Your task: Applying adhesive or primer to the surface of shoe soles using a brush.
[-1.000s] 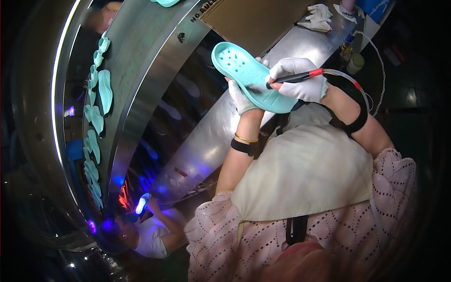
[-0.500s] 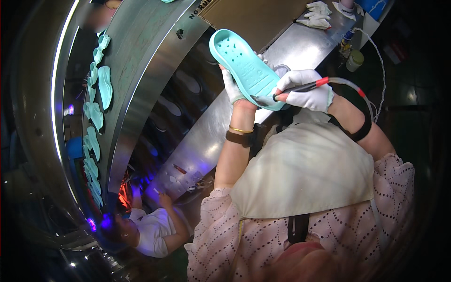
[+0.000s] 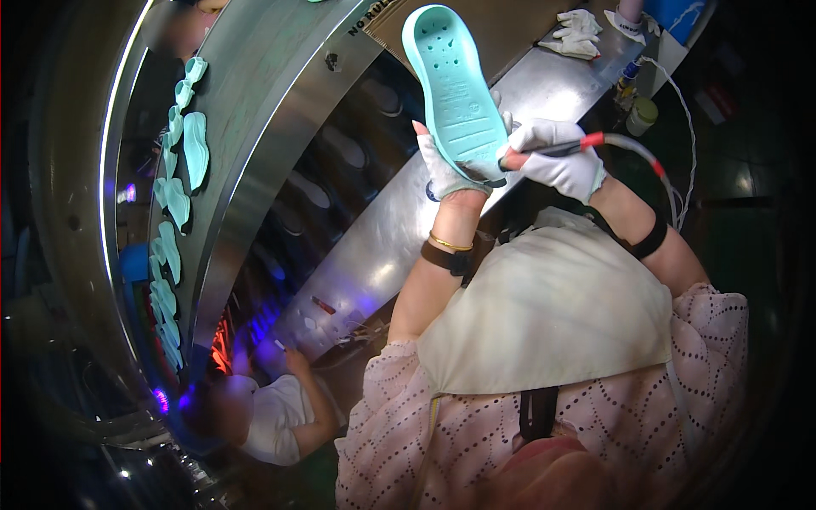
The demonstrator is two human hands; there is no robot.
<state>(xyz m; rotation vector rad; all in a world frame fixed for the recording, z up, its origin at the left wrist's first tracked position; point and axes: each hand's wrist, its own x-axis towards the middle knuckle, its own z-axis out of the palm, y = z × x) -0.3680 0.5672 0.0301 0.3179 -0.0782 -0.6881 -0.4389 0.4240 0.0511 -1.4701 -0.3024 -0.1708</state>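
The left hand (image 3: 449, 170), in a white glove, is raised on a bent forearm, its grip closed around the lower end of a turquoise shoe sole (image 3: 455, 89). The sole stands nearly upright, its long axis running up and slightly left, the rounded end topmost and well above the grip, over the steel bench (image 3: 544, 81). The right hand (image 3: 561, 161), also gloved, comes in from the right with its grip pressed around a pen-like tool (image 3: 552, 149) with a red collar; the tool's tip meets the sole's lower edge, just beside the left fingers.
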